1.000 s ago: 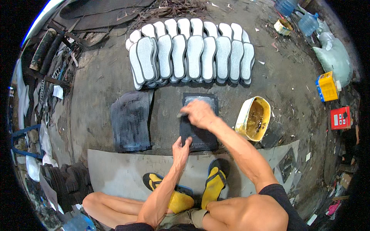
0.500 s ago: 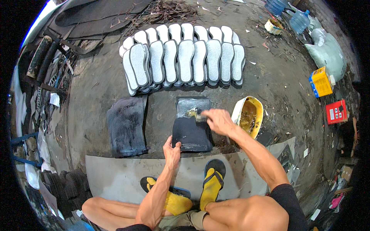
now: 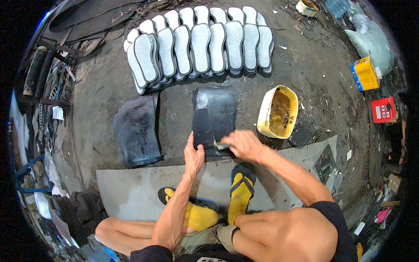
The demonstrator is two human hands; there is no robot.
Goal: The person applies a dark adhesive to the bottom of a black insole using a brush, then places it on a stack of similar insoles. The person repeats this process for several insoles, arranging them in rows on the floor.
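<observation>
Near the centre of the frame lies the black sheet, pale streaks toward its upper left corner. I have the right hand closed around a small pale-tipped tool (low on the sheet); the left hand touches the lower left edge, though I cannot tell whether it pinches. Right of centre stands a yellowish tub.

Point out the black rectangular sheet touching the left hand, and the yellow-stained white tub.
Black rectangular sheet (image 3: 214, 118): head view, middle of its upper face.
Yellow-stained white tub (image 3: 264, 115): head view, left wall.
</observation>
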